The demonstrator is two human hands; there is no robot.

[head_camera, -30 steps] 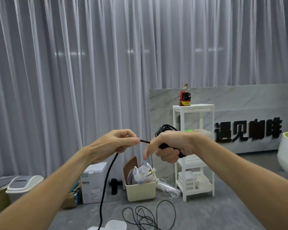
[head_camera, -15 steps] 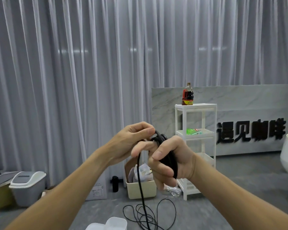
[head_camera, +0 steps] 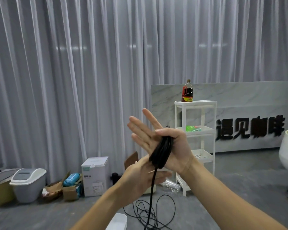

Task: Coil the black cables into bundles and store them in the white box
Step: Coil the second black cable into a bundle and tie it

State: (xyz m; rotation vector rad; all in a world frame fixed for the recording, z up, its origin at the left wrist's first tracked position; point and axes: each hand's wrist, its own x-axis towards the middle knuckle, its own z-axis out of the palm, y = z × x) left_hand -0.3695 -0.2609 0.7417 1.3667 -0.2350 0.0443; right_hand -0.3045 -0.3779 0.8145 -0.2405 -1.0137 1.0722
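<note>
The right hand (head_camera: 170, 146) is raised palm toward the camera with its fingers straight and spread, a black cable bundle (head_camera: 162, 151) wound across the palm and pinned at the top by the bent thumb; the left hand (head_camera: 143, 176) sits just below it, blurred, its fingers at the strand of black cable (head_camera: 150, 196) that drops from the bundle, though whether they pinch it or only touch it I cannot tell; the strand runs down to loose loops of cable (head_camera: 156, 211) lying on the grey floor (head_camera: 239, 188); the white box (head_camera: 117, 221) stands at the lower edge of the view, just left of those loops; behind, a white shelf rack (head_camera: 195, 143) carries a dark sauce bottle (head_camera: 187, 92) on its top tier; a white carton (head_camera: 95, 176) and a grey-lidded bin (head_camera: 28, 183) stand against the pale curtain (head_camera: 73, 63).
</note>
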